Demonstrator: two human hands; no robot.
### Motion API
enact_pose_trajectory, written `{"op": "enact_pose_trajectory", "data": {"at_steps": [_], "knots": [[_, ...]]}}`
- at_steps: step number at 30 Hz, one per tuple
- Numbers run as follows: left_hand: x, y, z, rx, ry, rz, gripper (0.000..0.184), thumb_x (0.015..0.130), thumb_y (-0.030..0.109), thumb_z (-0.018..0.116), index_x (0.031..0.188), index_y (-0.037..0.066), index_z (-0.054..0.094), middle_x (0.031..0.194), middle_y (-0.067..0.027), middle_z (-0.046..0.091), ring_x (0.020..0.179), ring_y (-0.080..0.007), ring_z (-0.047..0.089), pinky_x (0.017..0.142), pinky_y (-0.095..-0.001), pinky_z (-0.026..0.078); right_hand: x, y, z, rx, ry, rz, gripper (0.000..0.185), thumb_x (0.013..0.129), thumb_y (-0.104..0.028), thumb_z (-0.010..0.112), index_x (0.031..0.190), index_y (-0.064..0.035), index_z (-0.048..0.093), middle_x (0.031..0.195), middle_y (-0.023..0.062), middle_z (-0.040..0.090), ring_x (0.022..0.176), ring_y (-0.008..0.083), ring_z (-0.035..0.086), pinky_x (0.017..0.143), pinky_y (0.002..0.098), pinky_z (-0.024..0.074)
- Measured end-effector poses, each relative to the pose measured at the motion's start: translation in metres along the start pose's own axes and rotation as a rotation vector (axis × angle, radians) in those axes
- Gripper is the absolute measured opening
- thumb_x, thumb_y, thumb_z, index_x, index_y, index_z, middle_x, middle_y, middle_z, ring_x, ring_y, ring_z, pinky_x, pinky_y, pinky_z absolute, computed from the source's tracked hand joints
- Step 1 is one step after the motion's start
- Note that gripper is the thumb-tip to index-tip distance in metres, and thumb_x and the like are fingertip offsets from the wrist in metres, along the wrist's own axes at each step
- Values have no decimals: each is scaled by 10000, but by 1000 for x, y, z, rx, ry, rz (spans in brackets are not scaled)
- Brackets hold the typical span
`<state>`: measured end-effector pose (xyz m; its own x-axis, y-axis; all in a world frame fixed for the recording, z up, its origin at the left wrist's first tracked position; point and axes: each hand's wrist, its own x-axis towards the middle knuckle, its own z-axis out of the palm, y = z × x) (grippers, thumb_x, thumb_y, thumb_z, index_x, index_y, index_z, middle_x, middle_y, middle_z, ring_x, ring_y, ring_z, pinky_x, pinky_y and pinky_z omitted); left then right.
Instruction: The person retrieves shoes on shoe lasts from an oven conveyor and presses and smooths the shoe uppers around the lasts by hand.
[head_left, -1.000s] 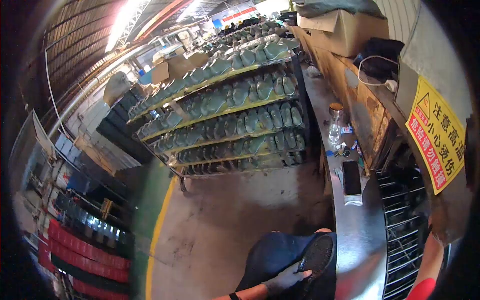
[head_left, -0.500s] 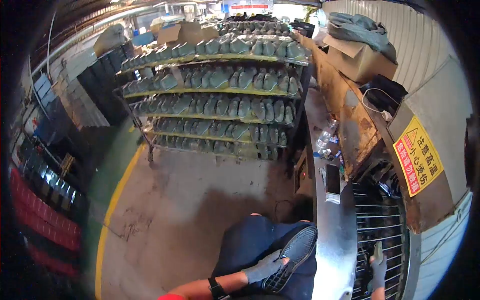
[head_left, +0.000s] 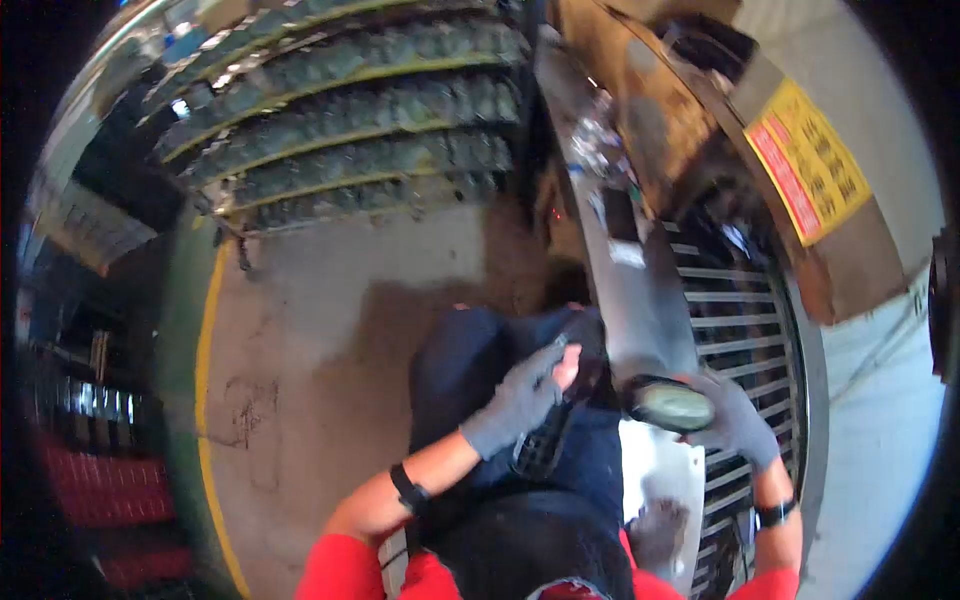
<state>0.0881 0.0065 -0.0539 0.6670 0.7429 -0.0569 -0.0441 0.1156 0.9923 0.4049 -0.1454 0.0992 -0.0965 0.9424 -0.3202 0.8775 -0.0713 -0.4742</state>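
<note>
My left hand [head_left: 515,405], in a grey glove with bare fingertips, is closed round a black shoe sole [head_left: 538,452] that lies over my dark-clothed lap. Part of the sole is hidden under the hand. To the right, my gloved right hand [head_left: 738,422] grips a shoe [head_left: 672,404] by one end, above the edge of the metal bench. A pale green oval surface with a dark rim faces up on this shoe. Motion blurs the finer detail of both pieces.
A rack [head_left: 370,155] holds rows of grey-green shoes ahead. Right of my lap runs a metal bench [head_left: 640,300] with a phone [head_left: 621,215] on it. Beside it is a slatted metal grate [head_left: 735,322], below a yellow and red warning sign [head_left: 808,165].
The view has tilted down. My right hand has come up from the grate towards my lap with the shoe. My left hand stays on the sole.
</note>
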Motion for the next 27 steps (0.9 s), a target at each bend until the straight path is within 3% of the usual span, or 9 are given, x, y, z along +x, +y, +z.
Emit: {"op": "enact_pose_trajectory", "data": {"at_steps": [3,7,10,14,20,21,23,26,27], "knots": [[19,36,17,-312,-248,-191,671,1114,477,598,1598,28,475,1454,-122,648,1362,-192,600,1124,-368,512,27,-78,-2,-383,-37,-658,730,804,-357,807,1472,-131,617,1534,110,603,1503,319,509,1268,471,375],[21,62,-4,-638,-364,-217,808,1050,577,643,1624,52,425,1513,-183,616,1402,-297,596,1167,-452,517,37,-121,29,-512,80,-945,629,911,-225,688,1522,-128,575,1557,120,586,1525,358,480,1304,479,332],[0,59,-25,-933,-281,-125,882,1014,611,670,1647,65,388,1545,-219,590,1446,-378,563,1222,-537,470,28,-102,64,601,263,-180,668,972,-181,722,1576,-20,487,1549,181,579,1451,299,560,1235,447,438],[2,64,-12,-837,-320,-2,992,988,717,611,1688,79,316,1557,-216,576,1450,-366,560,1238,-531,452,50,-115,135,1776,-30,21,831,1051,-612,629,1631,-51,427,1564,121,574,1406,242,591,1203,378,474],[60,5,-24,-602,-160,-127,899,1043,743,494,1579,22,469,1537,-191,591,1372,-302,612,1151,-438,531,60,-107,132,1993,-7,128,760,1054,-639,580,1483,-12,584,1263,184,762,1019,289,786,900,432,662],[69,3,-16,273,-84,-14,739,1061,595,561,1542,35,524,1442,-167,657,1321,-294,654,1109,-449,550,56,-101,128,1966,17,139,760,1054,-639,580,1483,-12,584,1263,184,762,1019,289,786,900,432,662],[82,-2,-5,1109,31,131,586,1079,446,629,1505,48,579,1347,-143,722,1270,-286,697,1067,-459,568,51,-92,118,1917,151,216,713,1057,-602,591,1440,-1,622,1199,192,780,982,291,793,890,423,666],[79,0,-9,394,-38,124,421,1006,250,739,1373,57,666,1169,-141,752,1109,-286,742,1005,-412,552,41,-69,113,1835,179,264,832,1020,-660,591,1480,32,561,1254,260,737,1050,402,762,964,507,634],[76,55,-9,563,-56,-61,397,1013,261,729,1320,10,699,1127,-138,771,1086,-240,748,982,-347,559,39,-67,114,1818,157,288,952,983,-721,588,1526,56,498,1312,323,695,1123,499,734,1046,576,599]]}}
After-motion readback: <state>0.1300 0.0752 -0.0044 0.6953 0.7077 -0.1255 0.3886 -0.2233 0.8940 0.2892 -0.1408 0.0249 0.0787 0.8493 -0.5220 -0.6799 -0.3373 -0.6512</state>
